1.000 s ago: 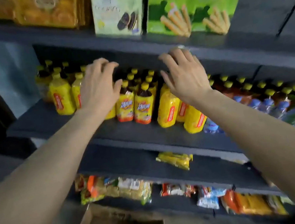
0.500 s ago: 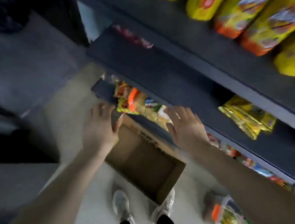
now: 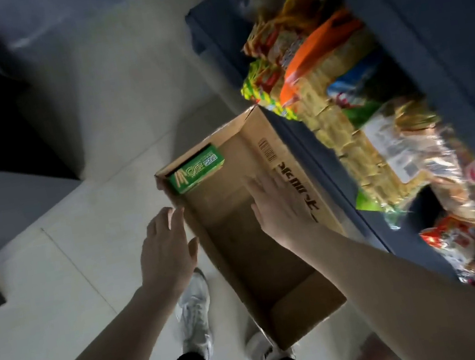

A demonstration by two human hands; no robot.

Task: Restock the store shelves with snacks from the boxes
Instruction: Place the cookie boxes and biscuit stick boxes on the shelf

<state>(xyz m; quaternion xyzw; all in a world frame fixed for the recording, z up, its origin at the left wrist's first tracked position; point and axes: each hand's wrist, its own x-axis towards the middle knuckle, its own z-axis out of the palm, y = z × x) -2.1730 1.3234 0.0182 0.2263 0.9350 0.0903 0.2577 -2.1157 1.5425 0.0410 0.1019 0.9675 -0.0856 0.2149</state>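
Our empty, spread right hand [image 3: 281, 207] (left hand [image 3: 166, 251] likewise) hovers nearer the green rectangular snack carton [image 3: 195, 172], lying crosswise at the brown cardboard box's [image 3: 310, 302] far end.

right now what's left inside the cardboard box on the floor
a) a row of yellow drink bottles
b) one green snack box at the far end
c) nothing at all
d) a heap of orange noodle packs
b: a single green snack box lies at the far end of the open cardboard box, whose remaining floor is bare, while the left hand and right hand reach toward it holding nothing.
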